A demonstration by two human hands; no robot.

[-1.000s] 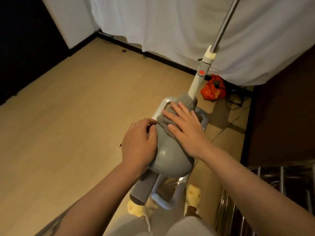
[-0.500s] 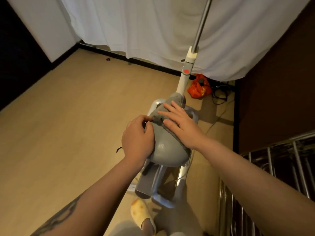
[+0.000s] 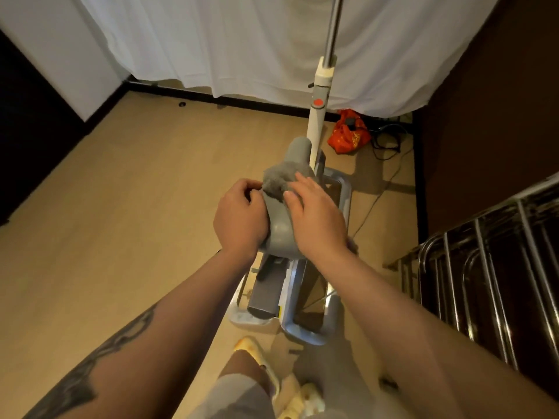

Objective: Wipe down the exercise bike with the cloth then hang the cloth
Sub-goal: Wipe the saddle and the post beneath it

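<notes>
The exercise bike [image 3: 279, 234] stands on the wooden floor [image 3: 121, 207] in the middle of the view, seen from above. Its grey rounded housing is between the two hands, and a white post [image 3: 316, 128] rises from it toward the far side, continuing as a metal tube. The base frame of the bike [image 3: 305, 331] lies on the floor near the person's feet.

The grey cloth [image 3: 278, 179] sits bunched on the far top part of the housing. The right hand [image 3: 317, 219] lies flat over the right side of the housing, its fingers nearly straight, and the fingertips press on the cloth. This grip is open and pressing, not closed around anything. The left hand [image 3: 240, 217] is on the left side of the housing with its fingers curled; its fingertips touch the left edge of the cloth, but I cannot tell if they really pinch it.

A white curtain [image 3: 242, 40] hangs at the far side. On the floor under it, to the right of the post, lies a red bag [image 3: 348, 137] with black cables [image 3: 387, 140] just beside it. A metal rack [image 3: 484, 267] stands at the right. A yellow slipper [image 3: 257, 352] is on the near foot.
</notes>
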